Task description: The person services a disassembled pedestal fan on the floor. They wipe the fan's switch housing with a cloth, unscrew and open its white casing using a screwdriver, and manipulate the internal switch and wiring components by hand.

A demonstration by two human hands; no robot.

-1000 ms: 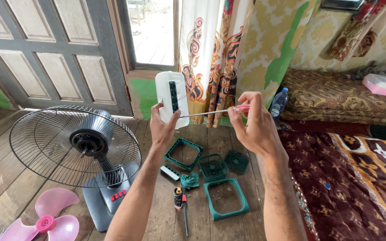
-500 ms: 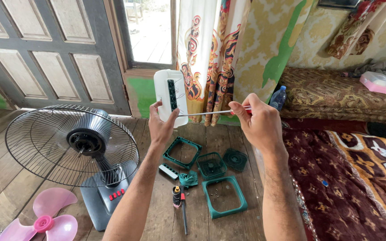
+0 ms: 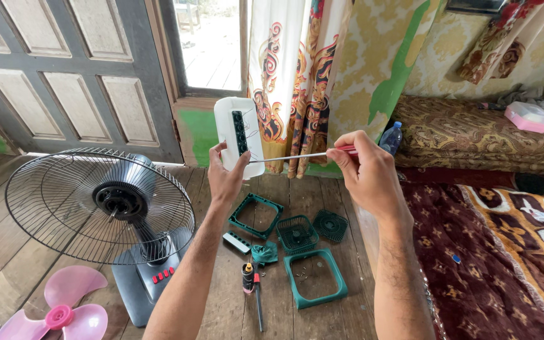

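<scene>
My left hand [image 3: 226,176] holds up a white plastic casing [image 3: 238,134] with a dark slotted strip down its middle. A red-handled screwdriver [image 3: 300,155] is pinched in my right hand [image 3: 365,173], and its metal shaft points left with the tip touching the casing. Both hands are raised at chest height above the wooden floor. Below them lie green plastic parts: a square frame [image 3: 256,215], a small grille [image 3: 296,233], a round grille [image 3: 331,225] and a larger open frame [image 3: 315,277].
A black standing fan with a wire guard [image 3: 99,204] stands at the left, its pink blade [image 3: 64,313] lying on the floor. Pliers and a small bottle [image 3: 249,277] lie by the green parts. A patterned rug [image 3: 492,264], a low couch [image 3: 486,135] and curtains [image 3: 291,69] are on the right.
Both hands with the casing and screwdriver have shifted slightly; the screwdriver tip now rests against the casing's right edge. The view has tilted a little.
</scene>
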